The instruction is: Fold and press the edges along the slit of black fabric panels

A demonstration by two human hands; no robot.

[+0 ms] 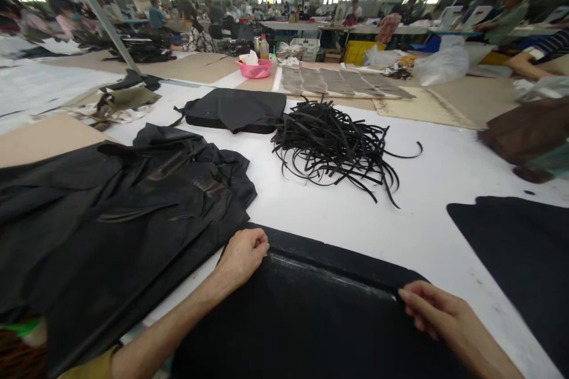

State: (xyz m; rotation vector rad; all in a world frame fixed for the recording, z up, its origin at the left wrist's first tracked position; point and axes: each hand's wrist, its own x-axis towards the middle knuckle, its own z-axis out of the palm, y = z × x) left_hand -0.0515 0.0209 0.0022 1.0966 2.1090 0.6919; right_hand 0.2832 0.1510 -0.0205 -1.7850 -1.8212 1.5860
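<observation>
Head view: white table [424, 195], bearing the black panel [320, 323], which lies directly under the left hand [246, 253], arm stretched forward, fingers curled, grip unclear, and the right hand [438, 310], angled inward, pinching the panel; pink basket [255, 72] far beyond the left hand, holding a white wad [252, 58]

Couldn't make out any writing from where I stood, tbh: no label, brand, number or sign was readable.

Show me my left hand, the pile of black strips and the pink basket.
Left hand [243, 253]: head view, back of the hand.
Black strips [329, 137]: head view, middle of the pile.
Pink basket [255, 71]: head view, front wall.
</observation>
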